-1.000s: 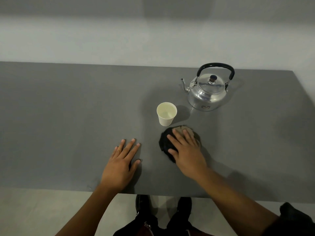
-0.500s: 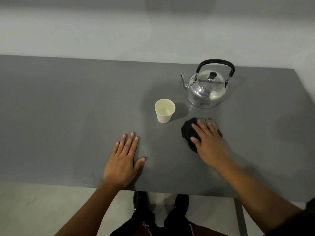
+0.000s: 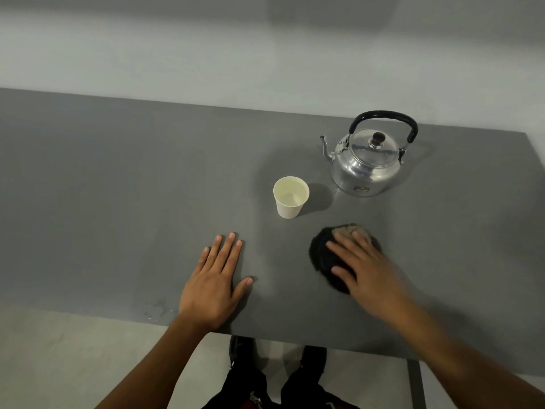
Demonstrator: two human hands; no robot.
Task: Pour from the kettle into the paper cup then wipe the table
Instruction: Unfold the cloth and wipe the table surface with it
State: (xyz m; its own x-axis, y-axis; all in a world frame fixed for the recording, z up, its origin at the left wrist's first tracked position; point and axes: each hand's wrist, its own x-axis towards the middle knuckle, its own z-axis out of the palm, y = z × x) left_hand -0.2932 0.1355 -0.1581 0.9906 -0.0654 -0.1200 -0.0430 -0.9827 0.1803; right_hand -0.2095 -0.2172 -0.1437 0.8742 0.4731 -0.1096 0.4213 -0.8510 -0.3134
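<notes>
A shiny metal kettle (image 3: pixel 367 165) with a black handle stands upright at the back right of the grey table (image 3: pixel 118 187), spout pointing left. A white paper cup (image 3: pixel 290 197) with clear liquid in it stands in front and to the left of the kettle. My right hand (image 3: pixel 367 271) presses flat on a dark crumpled cloth (image 3: pixel 323 252) lying on the table in front of the kettle; the hand is motion-blurred and covers the cloth's right part. My left hand (image 3: pixel 216 286) rests flat on the table near the front edge, fingers spread, holding nothing.
A small wet patch (image 3: pixel 156 311) shows on the table near the front edge, left of my left hand. A pale wall rises behind the table. My legs and dark shoes (image 3: pixel 275 355) are on the floor below the table's front edge.
My right hand has slid the cloth right, from just below the cup to a spot in front of the kettle, then slightly back toward me. My left hand has stayed flat in place.
</notes>
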